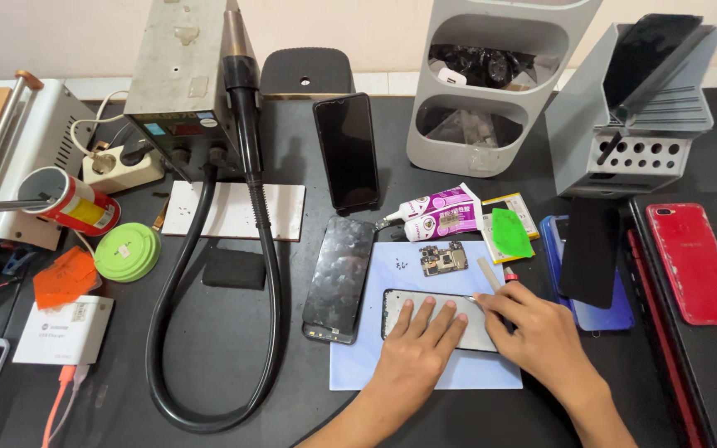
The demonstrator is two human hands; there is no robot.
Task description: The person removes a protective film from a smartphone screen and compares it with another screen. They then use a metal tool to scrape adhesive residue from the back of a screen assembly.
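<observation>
On blue mat (375, 365), hands (491, 332) pinning phone frame (437, 319)

Your left hand (419, 348) lies flat on the opened phone body (440, 319), which rests on the work mat (392, 365). Your right hand (541, 332) is just to the right of it and holds a thin tool (489, 275) at the phone's right end. Behind the phone, on the same mat, lies a small circuit board (444, 259). A screen panel (340, 279) overlaps the mat's left edge. Behind the mat you have two glue tubes (437, 213) and an upright phone (346, 151). At the far right lies another phone (695, 261). The hose (209, 332) curls left of the screen panel.
</observation>
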